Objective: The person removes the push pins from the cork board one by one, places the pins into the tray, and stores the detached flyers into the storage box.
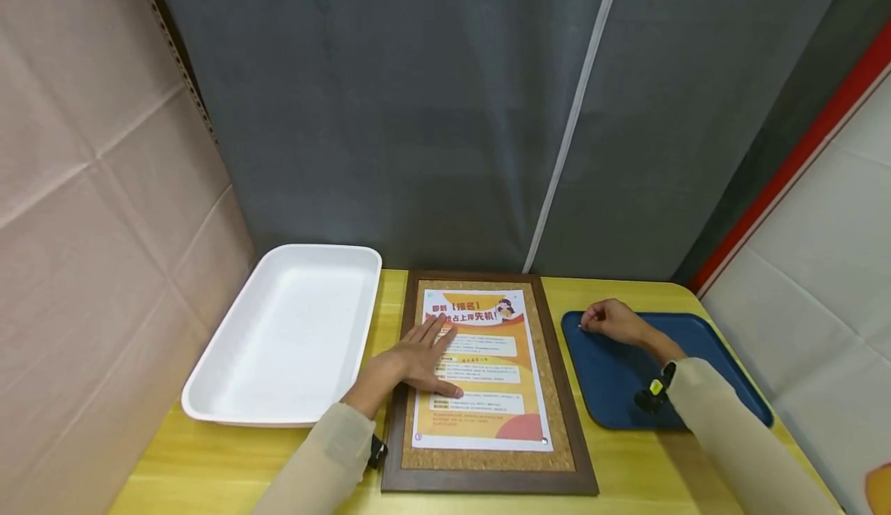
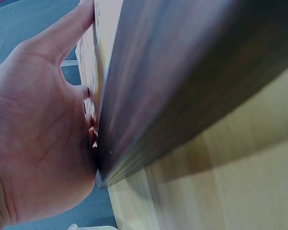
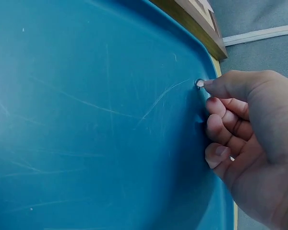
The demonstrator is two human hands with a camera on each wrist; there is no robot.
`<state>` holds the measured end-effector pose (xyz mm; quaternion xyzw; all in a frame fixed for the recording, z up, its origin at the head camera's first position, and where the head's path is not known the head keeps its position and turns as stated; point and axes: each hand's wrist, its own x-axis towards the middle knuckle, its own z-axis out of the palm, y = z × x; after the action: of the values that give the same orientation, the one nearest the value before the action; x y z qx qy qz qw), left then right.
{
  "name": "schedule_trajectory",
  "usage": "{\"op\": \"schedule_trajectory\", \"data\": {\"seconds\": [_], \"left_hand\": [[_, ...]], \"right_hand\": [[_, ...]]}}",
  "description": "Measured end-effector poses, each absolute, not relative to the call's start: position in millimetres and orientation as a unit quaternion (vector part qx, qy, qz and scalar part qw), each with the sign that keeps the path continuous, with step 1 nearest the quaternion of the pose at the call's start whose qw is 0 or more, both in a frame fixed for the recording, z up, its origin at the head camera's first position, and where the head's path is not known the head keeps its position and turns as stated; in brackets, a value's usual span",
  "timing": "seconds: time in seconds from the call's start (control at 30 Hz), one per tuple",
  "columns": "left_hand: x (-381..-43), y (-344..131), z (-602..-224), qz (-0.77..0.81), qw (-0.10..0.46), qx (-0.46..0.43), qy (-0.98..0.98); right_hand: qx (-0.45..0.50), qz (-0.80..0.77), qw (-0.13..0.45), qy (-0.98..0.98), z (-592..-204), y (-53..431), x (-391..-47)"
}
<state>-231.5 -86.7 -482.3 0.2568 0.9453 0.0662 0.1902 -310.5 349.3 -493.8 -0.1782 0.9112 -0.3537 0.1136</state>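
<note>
A printed orange-and-white poster (image 1: 480,414) lies on a cork board (image 1: 501,461) with a dark brown wooden frame (image 1: 487,482). My left hand (image 1: 423,356) rests on the poster's left side with the fingers spread; the left wrist view shows its palm (image 2: 43,124) beside the frame's edge. A small silver thumbtack head (image 1: 544,441) shows at the poster's lower right corner. Over the far left corner of a blue tray (image 1: 626,407), my right hand (image 1: 616,322) pinches a small round silver thumbtack (image 3: 199,83) at its thumb tip; the other fingers are curled.
A deep white tray (image 1: 285,329) stands left of the board on the yellow wood-grain table (image 1: 230,461). A dark grey curtain (image 1: 418,113) rises behind the table. Pale walls flank both sides, the right wall (image 1: 821,267) with a red strip.
</note>
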Motion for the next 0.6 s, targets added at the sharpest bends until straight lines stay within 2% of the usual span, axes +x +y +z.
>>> {"op": "schedule_trajectory", "data": {"seconds": [0.3,0.6], "left_hand": [[-237,-89,-493,0.087,0.184,0.270,0.941],[-232,-87,-481,0.063,0.190,0.259,0.945]], "right_hand": [[-0.190,-0.353,0.085,0.912,-487,339,-313],[-0.211,-0.364,0.085,0.903,-475,314,-316]]}}
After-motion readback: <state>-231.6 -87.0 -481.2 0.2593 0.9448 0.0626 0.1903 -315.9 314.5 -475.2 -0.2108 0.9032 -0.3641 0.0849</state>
